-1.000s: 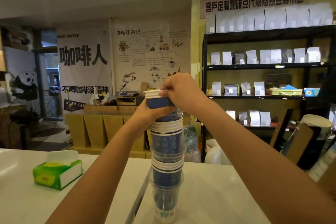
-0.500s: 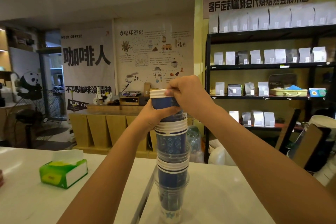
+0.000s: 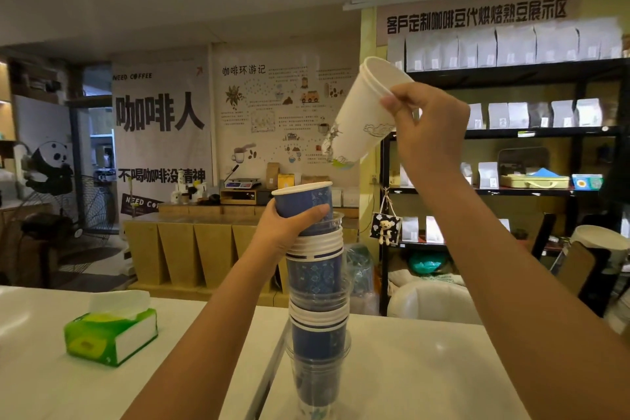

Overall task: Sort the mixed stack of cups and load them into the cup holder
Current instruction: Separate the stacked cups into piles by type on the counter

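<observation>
Your right hand [image 3: 422, 133] is raised well above the stack, its grip pinching the rim of a small nested set of white cups [image 3: 366, 112] — fingers and thumb are curled round the lip on the side nearest you. The white cups hang tilted, mouth up and to the left, base pointing down and left toward the stack, and they are fully clear of it with open air between.

Your left hand [image 3: 289, 225] grips the top blue cup [image 3: 303, 199] of the mixed stack [image 3: 317, 300], fingers wrapped round its wall just under the rim, holding the column steady. That stack stands upright on the white tabletop [image 3: 409, 368], its long axis vertical, blue paper cups alternating with clear plastic ones down to the base.

The cup holder is not in view from here, so you cannot tell which way the white cups must travel. What matters is that the white set lies up and to the right of the stack, already in the right hand, while the left is the only hand on the stack. My judgement: the right hand carries its cups away and the left keeps the column from tipping.

A green tissue box [image 3: 110, 331] sits on the tabletop well to the left.
</observation>
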